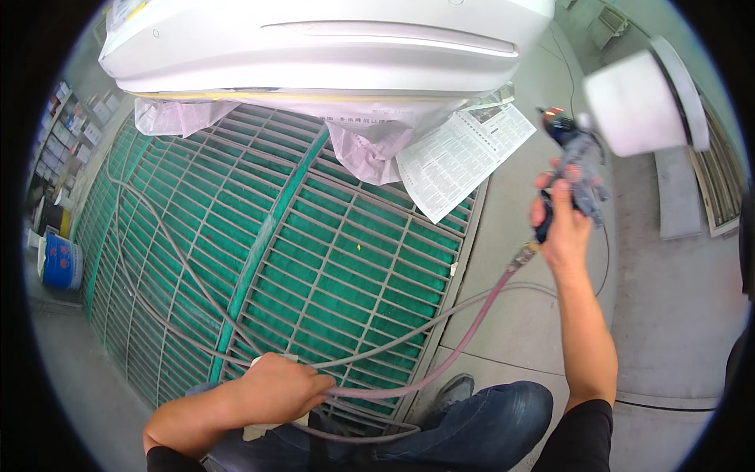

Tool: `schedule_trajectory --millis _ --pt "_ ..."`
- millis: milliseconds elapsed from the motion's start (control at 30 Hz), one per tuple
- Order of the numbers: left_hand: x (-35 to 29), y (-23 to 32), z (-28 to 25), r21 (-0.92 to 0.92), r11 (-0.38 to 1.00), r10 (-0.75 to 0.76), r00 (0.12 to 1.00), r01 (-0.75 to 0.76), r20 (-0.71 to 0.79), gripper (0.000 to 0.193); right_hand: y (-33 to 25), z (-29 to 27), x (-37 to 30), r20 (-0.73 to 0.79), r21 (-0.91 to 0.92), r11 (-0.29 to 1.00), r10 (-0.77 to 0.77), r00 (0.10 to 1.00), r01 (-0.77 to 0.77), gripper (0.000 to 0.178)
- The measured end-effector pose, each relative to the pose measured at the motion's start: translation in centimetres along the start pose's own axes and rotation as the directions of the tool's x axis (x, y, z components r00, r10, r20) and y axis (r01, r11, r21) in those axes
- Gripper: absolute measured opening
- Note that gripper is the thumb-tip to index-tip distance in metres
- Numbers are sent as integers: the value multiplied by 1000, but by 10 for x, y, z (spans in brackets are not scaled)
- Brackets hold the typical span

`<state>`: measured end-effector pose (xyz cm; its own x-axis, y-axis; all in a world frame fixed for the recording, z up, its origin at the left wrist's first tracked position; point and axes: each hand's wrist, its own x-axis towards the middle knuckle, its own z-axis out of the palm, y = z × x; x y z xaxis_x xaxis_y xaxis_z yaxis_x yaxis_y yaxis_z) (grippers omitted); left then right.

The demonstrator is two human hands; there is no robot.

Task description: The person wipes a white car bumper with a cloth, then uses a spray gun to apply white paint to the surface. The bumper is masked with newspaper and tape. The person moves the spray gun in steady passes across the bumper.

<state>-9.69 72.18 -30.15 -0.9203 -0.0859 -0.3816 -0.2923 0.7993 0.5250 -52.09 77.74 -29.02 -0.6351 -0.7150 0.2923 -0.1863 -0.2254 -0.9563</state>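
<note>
My right hand (566,228), raised at the right, is wrapped around the grip of a spray gun (558,124). A large white paint cup (635,102) with a dark-banded lid sits tilted on the gun, and something grey and crumpled covers part of its body. From the grip's lower end a pinkish air hose (476,324) curves down to my left hand (279,385). That hand is closed around the hose, low and near my knees. Something pale, paper or cloth, shows under it. A white car body panel (314,55) spans the top, with masking paper (370,149) hanging from its lower edge.
A newspaper sheet (464,161) hangs beside the masking paper. Metal floor grating (338,259) over green matting lies below, with hose loops (177,263) across it. Shelves (67,138) and a blue bucket (61,261) stand at left. A wall vent (720,173) is at right.
</note>
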Motion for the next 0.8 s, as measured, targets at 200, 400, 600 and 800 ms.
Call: schedule_trajectory --millis 200,400,600,800 --pt "14 9 -6 -27 1000 -16 998 15 -66 21 20 -58 4 -427 -279 959 -70 901 -58 38" --pt "8 4 0 -2 1000 -16 997 16 71 31 25 -31 -32 -316 -378 909 52 947 -176 35" --pt "-6 0 -4 0 1000 5 993 -5 114 17 7 87 -65 227 -302 952 35 973 36 29" --pt "-15 -7 -3 30 1000 -9 986 4 167 27 8 215 -70 439 168 970 -232 868 174 20"
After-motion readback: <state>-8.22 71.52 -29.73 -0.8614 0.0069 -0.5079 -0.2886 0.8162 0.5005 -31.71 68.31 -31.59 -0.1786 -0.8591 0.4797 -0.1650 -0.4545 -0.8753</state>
